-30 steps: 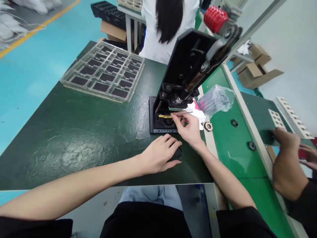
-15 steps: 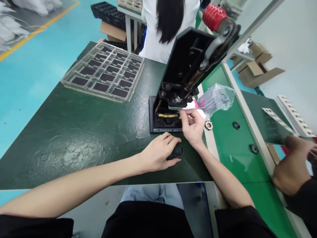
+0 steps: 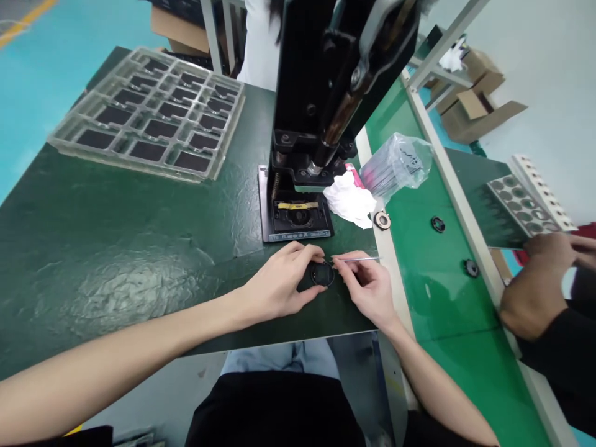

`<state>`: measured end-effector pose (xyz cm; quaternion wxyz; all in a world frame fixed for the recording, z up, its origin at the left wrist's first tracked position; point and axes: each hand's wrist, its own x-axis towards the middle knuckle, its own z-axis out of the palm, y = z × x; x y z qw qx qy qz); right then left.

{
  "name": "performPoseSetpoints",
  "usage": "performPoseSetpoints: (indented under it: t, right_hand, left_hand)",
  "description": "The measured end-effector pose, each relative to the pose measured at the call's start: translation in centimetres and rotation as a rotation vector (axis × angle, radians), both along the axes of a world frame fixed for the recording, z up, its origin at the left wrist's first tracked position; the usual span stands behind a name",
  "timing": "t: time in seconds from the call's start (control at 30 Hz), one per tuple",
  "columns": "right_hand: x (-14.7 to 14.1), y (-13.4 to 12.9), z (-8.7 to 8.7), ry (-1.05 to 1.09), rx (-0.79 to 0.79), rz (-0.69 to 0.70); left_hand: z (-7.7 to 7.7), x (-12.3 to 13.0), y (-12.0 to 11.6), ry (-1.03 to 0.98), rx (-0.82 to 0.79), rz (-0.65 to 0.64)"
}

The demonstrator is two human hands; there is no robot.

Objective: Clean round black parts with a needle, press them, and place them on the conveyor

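Observation:
My left hand [image 3: 279, 282] pinches a round black part [image 3: 322, 274] by its rim, thumb below and fingertips above, on the dark green table. In my right hand [image 3: 370, 282] is a thin metal rod [image 3: 361, 259], gripped between thumb and fingers. The rod points sideways, and its inner end is by the right side of the black part; I cannot tell whether it touches. Just behind both hands stands a black hand press [image 3: 342, 112], with a yellow strip [image 3: 298, 205] across its base.
A clear tray [image 3: 153, 158] with dark pieces lies at the left. Right of the press are white tissue [image 3: 350, 198], a plastic bag of thin rods [image 3: 398, 164] and a ring-shaped part [image 3: 382, 220]. Black parts [image 3: 437, 224] lie on the green conveyor belt [image 3: 447, 304]. A co-worker's hand [image 3: 535, 292] works beyond.
My right hand has come back from beside the press to the round black part, bringing the thin rod. My left hand stays at the part. The view has shifted.

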<state>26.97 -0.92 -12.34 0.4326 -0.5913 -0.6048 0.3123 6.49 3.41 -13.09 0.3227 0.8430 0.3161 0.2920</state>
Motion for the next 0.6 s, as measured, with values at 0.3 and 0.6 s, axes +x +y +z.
performPoseSetpoints:
  t: [0.3,0.6]
  right_hand:
    - [0.0,-0.2,0.2,-0.147,0.009,0.079]
    - [-0.6,0.3,1.1,-0.411,0.165,0.201]
  left_hand:
    - [0.6,0.1,-0.3,-0.003,-0.052,-0.024]
    - [0.1,0.2,-0.1,-0.017,-0.063,-0.018]
